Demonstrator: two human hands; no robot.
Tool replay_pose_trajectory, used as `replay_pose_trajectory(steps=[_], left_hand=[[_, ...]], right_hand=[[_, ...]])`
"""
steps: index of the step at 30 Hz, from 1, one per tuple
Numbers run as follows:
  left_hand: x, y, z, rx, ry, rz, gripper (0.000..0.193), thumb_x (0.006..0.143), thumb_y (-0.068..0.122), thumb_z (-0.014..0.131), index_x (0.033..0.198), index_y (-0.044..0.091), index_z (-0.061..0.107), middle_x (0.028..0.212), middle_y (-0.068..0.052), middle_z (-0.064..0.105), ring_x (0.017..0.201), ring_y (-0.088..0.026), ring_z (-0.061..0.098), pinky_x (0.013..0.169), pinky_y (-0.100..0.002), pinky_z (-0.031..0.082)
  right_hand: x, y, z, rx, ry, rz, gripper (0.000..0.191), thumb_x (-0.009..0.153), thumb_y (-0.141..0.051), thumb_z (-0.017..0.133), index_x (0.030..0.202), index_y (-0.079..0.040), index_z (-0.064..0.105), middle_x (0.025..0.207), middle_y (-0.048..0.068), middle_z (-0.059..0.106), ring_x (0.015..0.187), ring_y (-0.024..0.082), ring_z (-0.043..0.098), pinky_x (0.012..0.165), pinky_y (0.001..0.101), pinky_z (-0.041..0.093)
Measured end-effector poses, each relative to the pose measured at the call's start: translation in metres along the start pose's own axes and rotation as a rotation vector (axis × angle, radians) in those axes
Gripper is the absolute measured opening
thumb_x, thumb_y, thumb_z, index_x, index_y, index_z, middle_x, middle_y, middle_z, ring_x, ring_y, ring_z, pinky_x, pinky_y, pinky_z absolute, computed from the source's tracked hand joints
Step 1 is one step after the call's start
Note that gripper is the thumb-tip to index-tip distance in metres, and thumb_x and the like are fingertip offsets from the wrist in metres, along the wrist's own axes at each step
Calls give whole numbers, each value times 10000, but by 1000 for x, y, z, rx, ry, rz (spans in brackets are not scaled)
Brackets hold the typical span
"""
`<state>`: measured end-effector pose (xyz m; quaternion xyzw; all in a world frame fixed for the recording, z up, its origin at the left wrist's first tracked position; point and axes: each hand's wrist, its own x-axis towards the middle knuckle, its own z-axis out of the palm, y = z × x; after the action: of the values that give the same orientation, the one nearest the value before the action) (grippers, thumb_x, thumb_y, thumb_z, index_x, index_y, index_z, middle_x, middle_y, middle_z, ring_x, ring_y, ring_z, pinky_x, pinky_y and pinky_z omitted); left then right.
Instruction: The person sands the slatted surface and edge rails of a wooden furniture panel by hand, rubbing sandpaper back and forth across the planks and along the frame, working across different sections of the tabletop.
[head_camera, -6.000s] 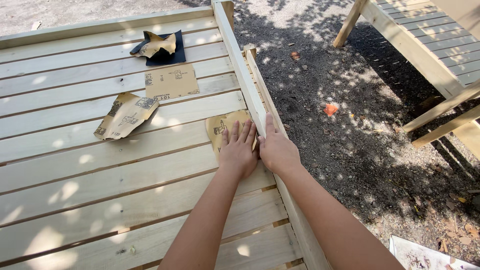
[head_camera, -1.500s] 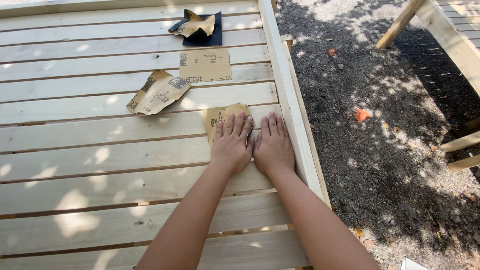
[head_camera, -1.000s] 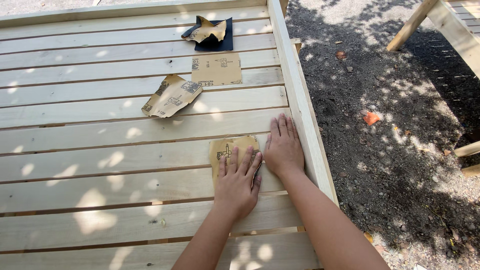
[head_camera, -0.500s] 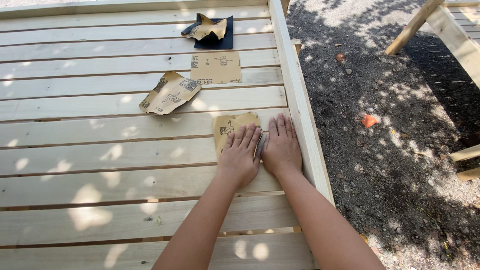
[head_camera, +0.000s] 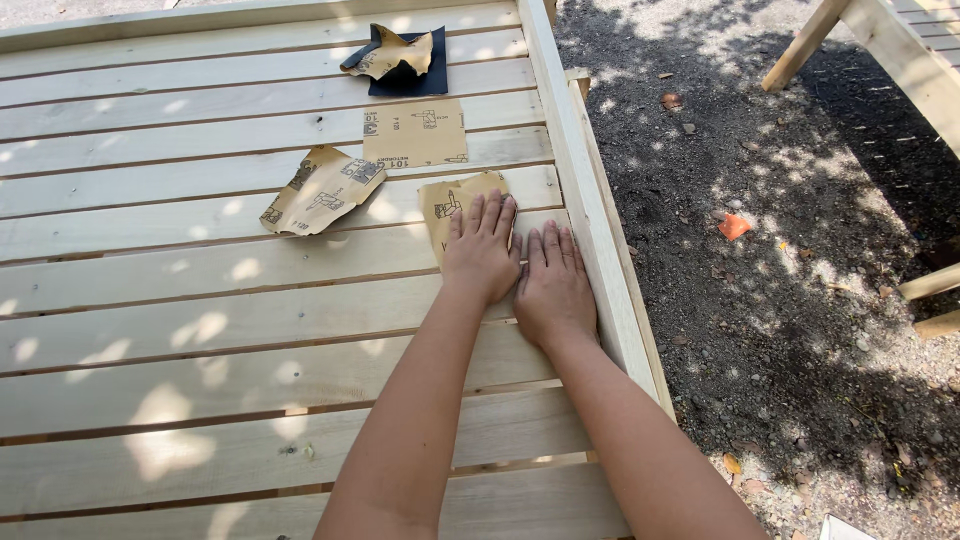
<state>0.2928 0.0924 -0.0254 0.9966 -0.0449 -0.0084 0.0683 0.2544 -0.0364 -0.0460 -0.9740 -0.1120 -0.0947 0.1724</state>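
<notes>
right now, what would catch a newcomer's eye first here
Two bare hands lie flat side by side on a pale slatted wooden deck: the left hand presses a tan sandpaper sheet, the right hand rests on bare wood beside the raised edge rail. Beyond them lie a crumpled sandpaper piece, a flat sheet and a dark sheet with a crumpled scrap on it. Dark gravelly ground fills the right.

2 spare sandpaper sheets (head_camera: 415, 133), dark sheet (head_camera: 412, 76), orange scrap (head_camera: 734, 226) on dirt.
</notes>
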Motion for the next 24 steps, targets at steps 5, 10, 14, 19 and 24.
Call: replay_pose_trajectory(steps=[5, 10, 14, 19, 24], left_hand=[[-116, -5, 10, -57, 82, 152, 620, 1043, 387, 303, 1607, 134, 257, 1688, -69, 214, 1551, -246, 177, 1242, -479, 89], [-151, -11, 11, -61, 109, 185, 624, 1029, 384, 336, 1611, 165, 280, 1683, -64, 237, 1544, -247, 198, 1237, -478, 91], [-52, -8, 0, -45, -16, 66, 623, 1026, 440, 285, 1620, 258, 232, 1706, -9, 153, 1572, -239, 104, 1260, -484, 50], [21, -1, -5, 7, 9, -18, 623, 1036, 423, 246, 1631, 248, 186, 1715, 9, 122, 1577, -241, 84, 1259, -500, 36], [-71, -3, 6, -47, 92, 90, 608, 1038, 422, 291, 1613, 228, 254, 1697, -16, 193, 1566, -247, 130, 1252, -506, 64]], right_hand=[[2, 0, 1, -55, 23, -43, 567, 1021, -271, 395, 1524, -12, 413, 1627, 221, 319, 1518, 366, 265, 1234, 446, 199], [3, -1, 5, -84, 41, -52, 566, 1017, -263, 401, 1524, -11, 410, 1623, 216, 316, 1516, 362, 267, 1238, 446, 197], [2, 0, 5, -55, 9, -24, 566, 1017, -266, 396, 1526, -19, 406, 1625, 215, 309, 1522, 361, 253, 1236, 450, 183], [2, 1, 3, -47, -1, -22, 559, 1020, -259, 384, 1528, -25, 410, 1631, 214, 304, 1525, 359, 246, 1240, 445, 177], [3, -1, 3, -37, -15, -12, 557, 1036, -290, 390, 1526, -25, 406, 1633, 218, 299, 1530, 356, 237, 1242, 440, 174]])
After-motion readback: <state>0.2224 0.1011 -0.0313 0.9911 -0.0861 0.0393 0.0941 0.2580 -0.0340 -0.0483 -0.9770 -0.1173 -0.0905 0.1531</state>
